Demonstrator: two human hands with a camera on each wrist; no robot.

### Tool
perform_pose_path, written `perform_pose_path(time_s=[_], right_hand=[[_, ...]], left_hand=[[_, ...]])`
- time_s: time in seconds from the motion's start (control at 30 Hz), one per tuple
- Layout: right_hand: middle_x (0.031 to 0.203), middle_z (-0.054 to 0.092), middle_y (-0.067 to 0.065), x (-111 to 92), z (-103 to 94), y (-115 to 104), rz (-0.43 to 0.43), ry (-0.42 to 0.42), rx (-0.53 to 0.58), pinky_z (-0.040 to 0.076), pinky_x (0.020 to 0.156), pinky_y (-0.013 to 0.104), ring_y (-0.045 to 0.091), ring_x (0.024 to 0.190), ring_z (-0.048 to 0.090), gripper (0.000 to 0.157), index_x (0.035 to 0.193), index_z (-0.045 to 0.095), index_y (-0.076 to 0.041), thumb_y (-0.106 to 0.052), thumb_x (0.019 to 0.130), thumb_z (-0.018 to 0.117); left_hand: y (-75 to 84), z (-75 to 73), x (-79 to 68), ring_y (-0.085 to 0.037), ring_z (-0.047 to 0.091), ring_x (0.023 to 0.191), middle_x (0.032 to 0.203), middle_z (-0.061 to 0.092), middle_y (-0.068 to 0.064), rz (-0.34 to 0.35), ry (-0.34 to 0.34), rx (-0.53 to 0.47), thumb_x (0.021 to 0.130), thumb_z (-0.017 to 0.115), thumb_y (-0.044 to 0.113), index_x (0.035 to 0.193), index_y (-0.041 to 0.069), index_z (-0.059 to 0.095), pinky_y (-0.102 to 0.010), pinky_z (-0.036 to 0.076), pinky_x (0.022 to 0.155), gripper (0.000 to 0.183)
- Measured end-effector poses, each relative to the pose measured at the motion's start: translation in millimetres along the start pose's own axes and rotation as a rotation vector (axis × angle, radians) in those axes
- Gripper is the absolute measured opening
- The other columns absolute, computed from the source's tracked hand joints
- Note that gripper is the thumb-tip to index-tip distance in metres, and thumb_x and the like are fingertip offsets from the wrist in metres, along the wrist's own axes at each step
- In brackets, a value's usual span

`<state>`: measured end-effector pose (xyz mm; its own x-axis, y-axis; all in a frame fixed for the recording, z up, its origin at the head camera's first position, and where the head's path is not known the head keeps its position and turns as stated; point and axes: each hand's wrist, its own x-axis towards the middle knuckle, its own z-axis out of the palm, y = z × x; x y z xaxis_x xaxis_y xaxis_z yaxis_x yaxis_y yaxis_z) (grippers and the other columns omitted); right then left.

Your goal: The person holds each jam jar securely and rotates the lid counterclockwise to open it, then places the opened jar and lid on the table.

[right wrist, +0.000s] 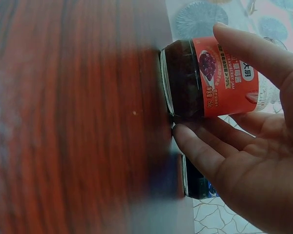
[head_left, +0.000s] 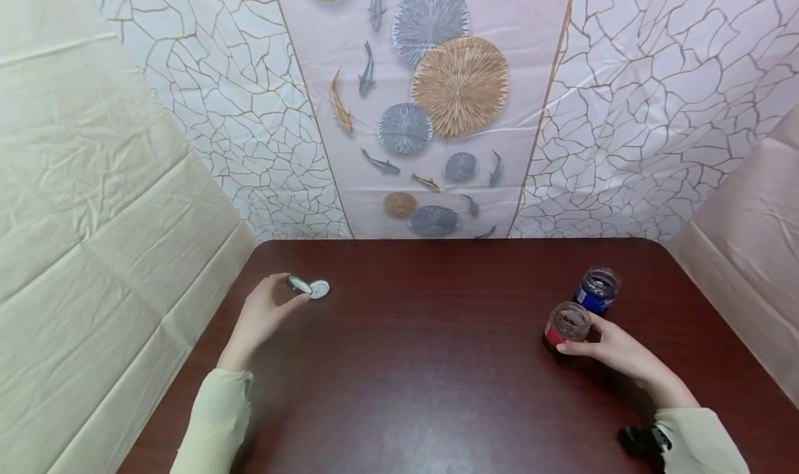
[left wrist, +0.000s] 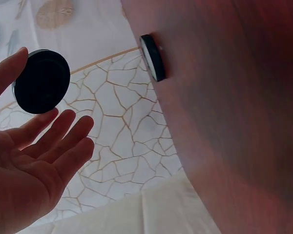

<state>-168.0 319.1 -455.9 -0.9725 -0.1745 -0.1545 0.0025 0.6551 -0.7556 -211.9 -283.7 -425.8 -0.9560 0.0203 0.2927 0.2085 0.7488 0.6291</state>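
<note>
My left hand (head_left: 263,316) pinches a round black jar lid (left wrist: 41,82) between thumb and fingertips, holding it tilted above the table. A second lid (head_left: 320,289), dark-rimmed with a pale inside facing up, lies on the table just beyond. On the right side, my right hand (head_left: 627,352) grips an uncapped glass jar of strawberry jam (right wrist: 229,78) with a red label, thumb on one side and fingers on the other. Whether its base touches the table is hard to tell. Behind it stands another uncapped jar with a blue label (head_left: 596,292), filled with something dark.
The dark red-brown wooden table (head_left: 406,363) has rounded far corners. A patterned cloth (head_left: 431,113) with fish and round leaves hangs behind it. Plain cream cloth (head_left: 125,203) hangs along the left side, and pinkish cloth along the right. A black strap (head_left: 646,439) circles the right wrist.
</note>
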Motion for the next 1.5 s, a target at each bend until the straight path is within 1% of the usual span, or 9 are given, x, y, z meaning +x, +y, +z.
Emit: perform_pose_path(time_s=[0.13, 0.43, 0.7, 0.9, 1.03, 1.23, 1.4, 1.5], right_hand=[[0.138, 0.052, 0.032, -0.1, -1.1, 2.3, 0.0, -0.008, -0.007, 0.042, 0.098, 0.062, 0.046, 0.127, 0.046, 0.087, 0.148, 0.034, 0.011, -0.038, 0.09, 0.076], [0.14, 0.049, 0.034, -1.2, -1.0, 4.4, 0.007, -0.004, -0.015, 0.039, 0.1, 0.065, 0.048, 0.13, 0.043, 0.087, 0.148, 0.033, 0.011, -0.037, 0.09, 0.076], [0.141, 0.048, 0.033, -1.2, -0.4, 8.8, 0.022, -0.02, -0.004, 0.038, 0.1, 0.067, 0.048, 0.131, 0.042, 0.089, 0.15, 0.031, 0.011, -0.039, 0.09, 0.075], [0.142, 0.047, 0.034, -3.0, 0.8, 10.5, 0.042, -0.038, 0.013, 0.038, 0.1, 0.069, 0.049, 0.132, 0.041, 0.093, 0.151, 0.029, 0.011, -0.042, 0.09, 0.075], [0.142, 0.047, 0.034, -2.9, 0.1, 10.0, 0.047, -0.035, 0.007, 0.038, 0.1, 0.069, 0.05, 0.131, 0.042, 0.093, 0.15, 0.03, 0.01, -0.043, 0.089, 0.075], [0.143, 0.046, 0.034, -1.1, -0.1, 8.2, 0.059, -0.039, 0.007, 0.038, 0.101, 0.068, 0.049, 0.132, 0.041, 0.095, 0.151, 0.028, 0.01, -0.044, 0.089, 0.075], [0.142, 0.048, 0.032, 1.4, -1.8, 6.2, 0.037, -0.04, 0.034, 0.039, 0.102, 0.066, 0.046, 0.131, 0.042, 0.092, 0.151, 0.03, 0.009, -0.041, 0.09, 0.075], [0.142, 0.048, 0.032, 2.1, -2.2, 5.6, 0.032, -0.035, 0.032, 0.038, 0.102, 0.067, 0.047, 0.132, 0.041, 0.092, 0.151, 0.029, 0.01, -0.041, 0.089, 0.075]], left_hand=[[-3.7, -0.5, -1.6, -0.028, 0.058, 0.113, 0.115, 0.065, -0.009, -0.002, -0.017, -0.01, 0.089, 0.077, 0.043, 0.126, 0.006, 0.059, -0.047, 0.042, 0.099, 0.055], [-12.1, 4.1, 0.0, -0.031, 0.06, 0.115, 0.119, 0.067, -0.01, -0.065, -0.069, -0.005, 0.09, 0.075, 0.048, 0.131, 0.008, 0.057, -0.049, 0.044, 0.099, 0.06], [-20.5, 9.0, -1.4, -0.034, 0.06, 0.116, 0.121, 0.066, -0.015, -0.073, -0.102, 0.005, 0.09, 0.075, 0.047, 0.13, 0.005, 0.058, -0.053, 0.046, 0.099, 0.061], [-28.6, 12.6, -2.8, -0.035, 0.059, 0.117, 0.125, 0.064, -0.018, -0.098, -0.145, 0.047, 0.09, 0.074, 0.048, 0.133, 0.001, 0.056, -0.053, 0.046, 0.098, 0.065], [-29.4, 15.1, -1.4, -0.035, 0.059, 0.119, 0.127, 0.063, -0.018, -0.097, -0.163, 0.047, 0.09, 0.074, 0.048, 0.135, 0.0, 0.055, -0.053, 0.045, 0.1, 0.068], [-27.2, 17.1, 0.8, -0.037, 0.056, 0.123, 0.129, 0.062, -0.018, -0.102, -0.185, 0.068, 0.091, 0.074, 0.045, 0.134, 0.0, 0.056, -0.054, 0.043, 0.103, 0.065], [-25.7, 17.2, 2.5, -0.04, 0.054, 0.125, 0.131, 0.061, -0.021, -0.104, -0.209, 0.092, 0.091, 0.072, 0.047, 0.134, -0.001, 0.056, -0.056, 0.043, 0.103, 0.067], [-25.8, 17.4, 3.7, -0.041, 0.054, 0.125, 0.132, 0.06, -0.022, -0.103, -0.235, 0.106, 0.091, 0.072, 0.049, 0.134, -0.002, 0.056, -0.056, 0.042, 0.104, 0.069]])
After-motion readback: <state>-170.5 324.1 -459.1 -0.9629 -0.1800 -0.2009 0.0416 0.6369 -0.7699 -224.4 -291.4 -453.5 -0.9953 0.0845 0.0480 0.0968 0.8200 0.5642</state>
